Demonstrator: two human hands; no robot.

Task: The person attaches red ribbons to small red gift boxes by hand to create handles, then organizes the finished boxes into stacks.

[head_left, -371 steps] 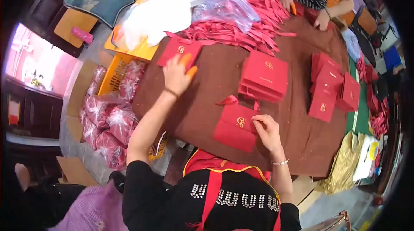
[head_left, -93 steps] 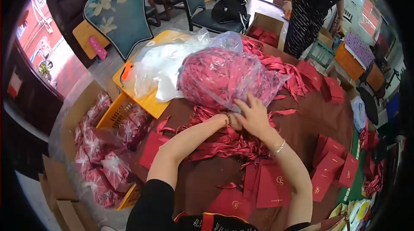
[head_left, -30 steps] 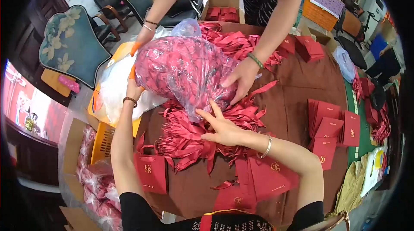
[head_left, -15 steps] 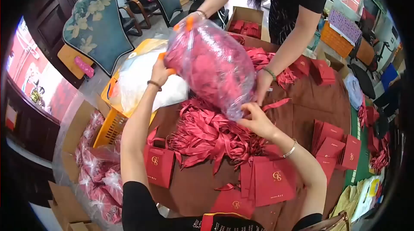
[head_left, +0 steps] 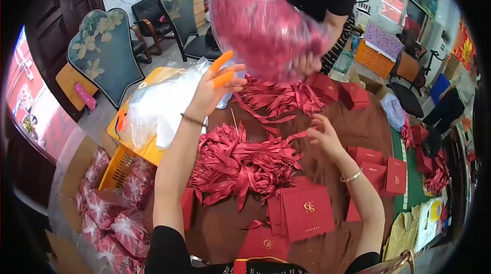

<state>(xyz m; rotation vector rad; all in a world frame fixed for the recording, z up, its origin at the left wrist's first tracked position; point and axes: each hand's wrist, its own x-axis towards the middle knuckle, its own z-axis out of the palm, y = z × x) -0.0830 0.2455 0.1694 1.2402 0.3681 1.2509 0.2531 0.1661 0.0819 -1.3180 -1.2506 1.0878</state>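
Observation:
A large clear plastic bag full of red ribbons (head_left: 266, 28) is held up over the far side of the table by a person opposite me. My left hand (head_left: 217, 84), with orange finger covers, is raised open just below and left of the bag, apart from it. Over the table, my right hand (head_left: 326, 137) is open with curled fingers, close to the end of a loose ribbon. Between my arms lies a heap of red ribbons (head_left: 240, 166). Red gift bags with gold lettering (head_left: 309, 212) lie flat in front of me.
More ribbons (head_left: 286, 97) lie beyond the heap. Red bags (head_left: 376, 171) stand at the right. White plastic bags (head_left: 158, 105) cover a yellow crate (head_left: 120, 166) at left. Below it, a cardboard box holds wrapped red bundles (head_left: 128, 233). Chairs (head_left: 105, 54) stand behind.
Both my hands have let go of the plastic bag. The person opposite has lifted it up and away from me. My view has shifted slightly.

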